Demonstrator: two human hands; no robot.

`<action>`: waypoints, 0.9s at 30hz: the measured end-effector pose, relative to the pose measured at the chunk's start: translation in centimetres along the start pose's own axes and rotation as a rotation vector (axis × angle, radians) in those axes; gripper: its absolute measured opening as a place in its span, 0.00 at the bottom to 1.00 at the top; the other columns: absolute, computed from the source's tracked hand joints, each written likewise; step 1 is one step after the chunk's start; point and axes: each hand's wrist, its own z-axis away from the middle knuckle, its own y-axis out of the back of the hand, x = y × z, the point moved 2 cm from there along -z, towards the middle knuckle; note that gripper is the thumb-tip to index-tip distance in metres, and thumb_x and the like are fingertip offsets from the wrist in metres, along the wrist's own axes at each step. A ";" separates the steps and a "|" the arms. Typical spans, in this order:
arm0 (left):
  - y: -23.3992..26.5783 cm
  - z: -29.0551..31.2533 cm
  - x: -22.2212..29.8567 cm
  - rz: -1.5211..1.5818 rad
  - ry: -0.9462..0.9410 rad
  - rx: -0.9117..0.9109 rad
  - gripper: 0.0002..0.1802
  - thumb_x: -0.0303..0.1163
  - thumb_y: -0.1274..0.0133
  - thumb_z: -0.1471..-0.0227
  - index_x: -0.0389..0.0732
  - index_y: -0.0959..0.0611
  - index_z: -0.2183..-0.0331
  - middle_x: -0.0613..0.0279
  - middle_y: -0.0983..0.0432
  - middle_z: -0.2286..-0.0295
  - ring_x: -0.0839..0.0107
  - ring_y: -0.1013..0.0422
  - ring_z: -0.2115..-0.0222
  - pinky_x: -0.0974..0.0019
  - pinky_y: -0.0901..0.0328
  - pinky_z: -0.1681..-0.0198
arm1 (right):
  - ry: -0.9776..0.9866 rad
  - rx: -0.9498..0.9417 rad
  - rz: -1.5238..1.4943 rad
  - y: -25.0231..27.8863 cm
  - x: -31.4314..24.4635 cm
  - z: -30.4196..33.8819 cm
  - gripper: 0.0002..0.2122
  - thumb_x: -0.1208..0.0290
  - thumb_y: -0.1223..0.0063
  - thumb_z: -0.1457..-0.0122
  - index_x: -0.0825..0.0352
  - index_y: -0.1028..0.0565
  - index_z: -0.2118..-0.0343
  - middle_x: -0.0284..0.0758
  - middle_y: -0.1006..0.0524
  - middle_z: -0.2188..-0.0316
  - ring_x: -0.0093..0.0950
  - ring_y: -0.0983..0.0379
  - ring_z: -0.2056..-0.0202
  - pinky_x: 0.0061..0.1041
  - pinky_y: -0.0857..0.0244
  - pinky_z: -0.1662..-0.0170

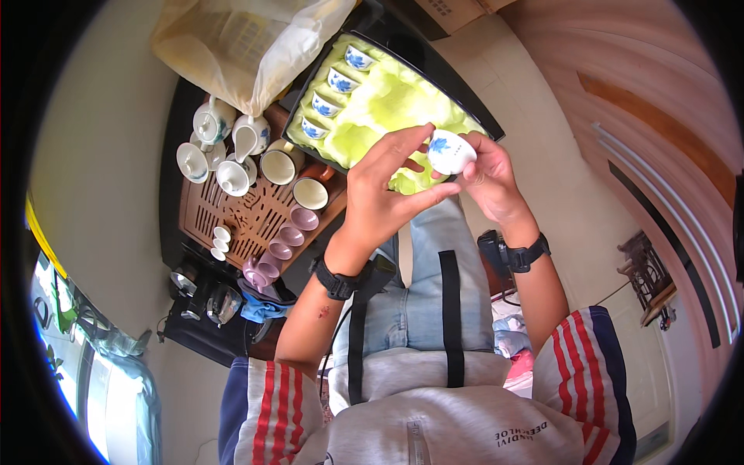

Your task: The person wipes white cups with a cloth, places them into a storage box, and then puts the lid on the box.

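Note:
A small white teacup with a blue flower pattern is tilted on its side above the gift box. My right hand grips it at its right side, fingers and thumb closed on the cup. My left hand is spread around the cup's left side, index fingertip close to the rim and thumb stretched out below it. Whether those fingertips touch the cup, I cannot tell. Beneath both hands lies the box's yellow-green padded lining. Along its left side sit several matching cups in their hollows.
Left of the box, a slotted wooden tea tray bears white lidded pots, small purple cups and a purple teapot. A pale bag stands behind. Glassware and a blue cloth lie nearer me.

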 end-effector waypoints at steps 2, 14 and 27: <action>-0.3 -0.1 -0.3 -0.005 -0.027 0.049 0.32 0.23 0.27 0.60 0.37 0.17 0.50 0.52 0.20 0.55 0.69 0.22 0.59 0.68 0.24 0.64 | 0.015 0.036 -0.041 -0.7 0.5 0.1 0.12 0.65 0.40 0.36 0.69 0.25 0.57 0.31 0.21 0.62 0.20 0.25 0.59 0.22 0.34 0.48; -2.5 1.4 -2.8 -0.352 -0.262 -0.101 0.26 0.23 0.33 0.61 0.34 0.18 0.55 0.53 0.21 0.56 0.55 0.24 0.59 0.59 0.26 0.58 | 0.020 0.200 0.710 1.8 0.1 1.8 0.07 0.75 0.34 0.43 0.71 0.23 0.69 0.25 0.27 0.71 0.09 0.37 0.75 0.15 0.45 0.74; -5.8 -0.3 -5.5 -0.260 -0.168 0.171 0.25 0.23 0.31 0.61 0.36 0.18 0.57 0.51 0.21 0.57 0.54 0.25 0.58 0.59 0.28 0.55 | 0.165 0.355 1.225 1.7 -1.8 -0.2 0.04 0.76 0.40 0.40 0.71 0.20 0.66 0.34 0.24 0.74 0.24 0.29 0.77 0.23 0.36 0.72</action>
